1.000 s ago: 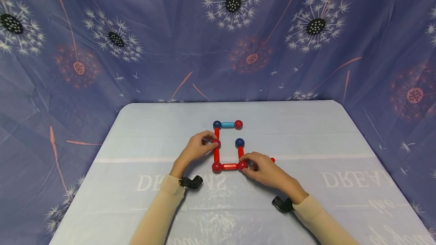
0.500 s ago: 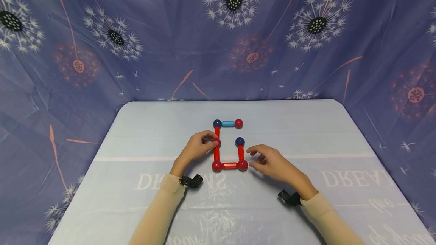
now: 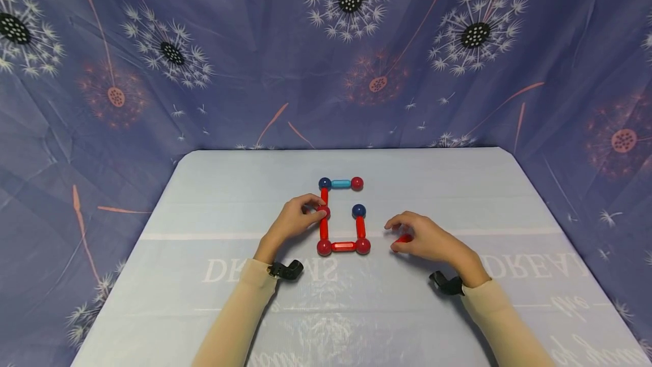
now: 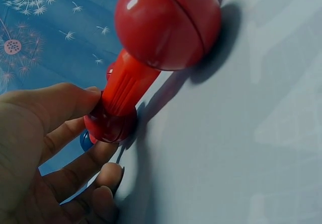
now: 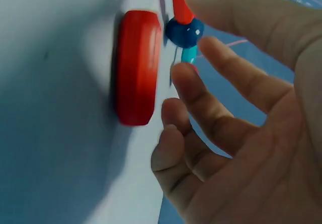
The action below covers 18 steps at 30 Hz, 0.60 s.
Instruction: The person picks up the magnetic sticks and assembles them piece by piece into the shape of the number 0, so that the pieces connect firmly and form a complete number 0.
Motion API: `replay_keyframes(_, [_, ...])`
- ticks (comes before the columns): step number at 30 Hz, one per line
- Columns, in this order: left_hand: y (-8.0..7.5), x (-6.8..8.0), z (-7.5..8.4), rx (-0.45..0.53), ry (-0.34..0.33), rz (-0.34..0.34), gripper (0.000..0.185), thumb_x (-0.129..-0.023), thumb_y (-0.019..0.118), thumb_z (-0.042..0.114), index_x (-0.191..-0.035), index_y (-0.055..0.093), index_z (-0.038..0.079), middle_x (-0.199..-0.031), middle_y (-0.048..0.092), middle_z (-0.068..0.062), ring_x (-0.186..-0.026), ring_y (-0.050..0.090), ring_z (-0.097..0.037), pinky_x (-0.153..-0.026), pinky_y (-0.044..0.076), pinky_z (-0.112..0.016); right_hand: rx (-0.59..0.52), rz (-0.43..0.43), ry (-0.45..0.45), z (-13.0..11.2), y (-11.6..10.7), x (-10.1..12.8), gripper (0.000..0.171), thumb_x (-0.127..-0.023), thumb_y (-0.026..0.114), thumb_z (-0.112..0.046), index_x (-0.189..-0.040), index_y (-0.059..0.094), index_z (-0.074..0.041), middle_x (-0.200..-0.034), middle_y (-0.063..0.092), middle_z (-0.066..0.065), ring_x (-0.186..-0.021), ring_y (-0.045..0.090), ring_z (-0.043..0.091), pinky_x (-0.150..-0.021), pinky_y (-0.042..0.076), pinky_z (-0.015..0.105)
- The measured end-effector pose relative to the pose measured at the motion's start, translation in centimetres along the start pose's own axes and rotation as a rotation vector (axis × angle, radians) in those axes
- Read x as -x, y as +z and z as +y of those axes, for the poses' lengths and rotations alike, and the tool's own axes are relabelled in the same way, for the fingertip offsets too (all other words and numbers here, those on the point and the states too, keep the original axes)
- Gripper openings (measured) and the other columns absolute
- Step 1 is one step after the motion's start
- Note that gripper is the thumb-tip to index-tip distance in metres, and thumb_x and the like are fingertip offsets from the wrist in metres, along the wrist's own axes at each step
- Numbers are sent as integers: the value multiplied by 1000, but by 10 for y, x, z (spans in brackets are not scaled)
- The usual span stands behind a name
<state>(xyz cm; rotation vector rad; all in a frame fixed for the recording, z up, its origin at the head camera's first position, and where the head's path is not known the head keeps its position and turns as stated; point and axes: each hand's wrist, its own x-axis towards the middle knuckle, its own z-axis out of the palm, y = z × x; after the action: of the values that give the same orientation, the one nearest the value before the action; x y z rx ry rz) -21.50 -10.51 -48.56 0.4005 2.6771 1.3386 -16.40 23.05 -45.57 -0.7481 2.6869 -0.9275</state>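
A figure of magnetic sticks and balls lies on the table. My left hand pinches the middle red ball of its left side, thumb on one side and fingers on the other. Below that ball, a red stick runs to the corner red ball. My right hand hovers right of the figure, fingers spread and slightly bent. Under it a loose red stick lies on the table, apart from the fingers in the right wrist view and partly hidden by the hand in the head view.
A light blue stick joins a dark blue ball to a red ball at the top. Another dark blue ball ends the short right side. Behind the white-covered table hangs a dandelion-print curtain.
My right hand has let go of the figure's lower right corner and moved right, over the loose red stick. The left hand keeps its pinch in the same place.
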Motion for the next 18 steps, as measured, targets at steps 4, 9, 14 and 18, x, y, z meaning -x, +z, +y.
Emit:
replay_keyframes(4, [0, 0, -1, 4, 3, -1, 22, -87, 71, 28, -107, 68, 21, -100, 67, 3, -82, 55, -18, -75, 47, -30, -30, -68, -8, 6, 2, -1, 32, -78, 80, -19, -108, 68, -16, -101, 65, -3, -88, 55, 15, -76, 50, 28])
replay_keyframes(9, [-1, 0, 0, 5, 2, -3, 21, -87, 71, 29, -107, 68, 20, -100, 67, 3, -82, 55, -18, -73, 47, -30, -46, -110, 4, 11, 5, -1, 24, -80, 78, -15, -102, 69, -18, -99, 65, -7, -87, 55, 12, -79, 50, 25])
replay_keyframes(14, [-1, 0, 0, 2, -2, 0, 21, -87, 71, 29, -106, 68, 20, -100, 67, 3, -81, 54, -18, -72, 46, -30, -66, -102, 4, 15, 5, -2, 20, -81, 78, -17, -99, 70, -19, -98, 65, -9, -87, 55, 12, -79, 50, 26])
replay_keyframes(18, [0, 0, 0, 4, -10, 3, 21, -87, 71, 29, -106, 68, 21, -100, 67, 3, -81, 55, -18, -73, 46, -30, -98, -87, 10, 20, 6, -5, 21, -80, 79, -21, -100, 71, -20, -95, 65, -9, -83, 56, 11, -76, 50, 24])
